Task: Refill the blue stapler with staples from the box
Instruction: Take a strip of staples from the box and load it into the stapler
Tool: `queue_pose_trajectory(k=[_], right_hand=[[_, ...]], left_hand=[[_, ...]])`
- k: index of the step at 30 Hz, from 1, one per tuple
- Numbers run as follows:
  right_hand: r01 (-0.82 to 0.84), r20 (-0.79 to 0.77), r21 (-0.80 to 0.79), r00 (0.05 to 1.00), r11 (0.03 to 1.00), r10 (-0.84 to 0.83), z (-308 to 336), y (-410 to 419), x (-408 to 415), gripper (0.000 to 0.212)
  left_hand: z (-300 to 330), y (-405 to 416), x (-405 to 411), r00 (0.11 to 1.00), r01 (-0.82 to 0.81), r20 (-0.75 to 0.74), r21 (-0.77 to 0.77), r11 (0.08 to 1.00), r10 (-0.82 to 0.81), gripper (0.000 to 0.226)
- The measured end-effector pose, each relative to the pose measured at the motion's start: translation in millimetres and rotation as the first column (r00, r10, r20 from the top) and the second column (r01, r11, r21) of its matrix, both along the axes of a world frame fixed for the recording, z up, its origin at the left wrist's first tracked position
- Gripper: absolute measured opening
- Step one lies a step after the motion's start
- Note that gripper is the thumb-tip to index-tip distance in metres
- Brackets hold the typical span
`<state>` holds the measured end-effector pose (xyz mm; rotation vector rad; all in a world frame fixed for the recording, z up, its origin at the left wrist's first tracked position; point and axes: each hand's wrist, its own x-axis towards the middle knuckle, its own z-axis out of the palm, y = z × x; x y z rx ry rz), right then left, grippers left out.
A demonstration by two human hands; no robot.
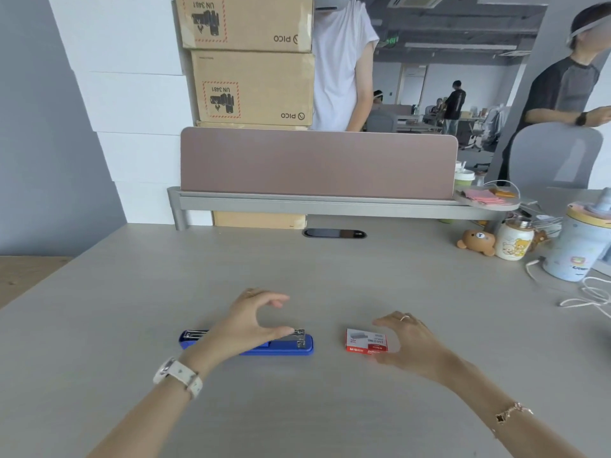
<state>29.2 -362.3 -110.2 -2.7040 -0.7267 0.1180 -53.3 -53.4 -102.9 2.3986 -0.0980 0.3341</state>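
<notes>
The blue stapler (281, 347) lies lengthwise on the desk, its metal top showing at both ends. My left hand (246, 322) hovers over its middle, fingers curved and apart, thumb close to the metal top; I cannot tell if it touches. A small red and white staple box (365, 340) lies flat to the right of the stapler. My right hand (410, 345) is at the box's right side, fingers spread above and below it, holding nothing.
A pink divider panel (317, 163) stands at the desk's far edge, with cardboard boxes (251, 87) stacked behind. Cups, a bear toy (476, 242), a white kettle (575, 249) and white cables (591, 295) crowd the right side. People stand beyond.
</notes>
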Motion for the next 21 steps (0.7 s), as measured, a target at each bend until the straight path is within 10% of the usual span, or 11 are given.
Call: queue_pose_trajectory(k=[8, 21], right_hand=[[0.047, 0.015, 0.040, 0.999, 0.998, -0.047, -9, -6, -7, 0.062], [-0.005, -0.067, 0.176, 0.998, 0.984, 0.017, -12, -6, -3, 0.032]], left_hand=[[-17, -66, 32, 0.989, 0.147, -0.021, 0.342, 0.928, -0.148, 0.054], [-28, -86, 52, 0.978, 0.207, -0.065, 0.342, 0.917, -0.197, 0.047]])
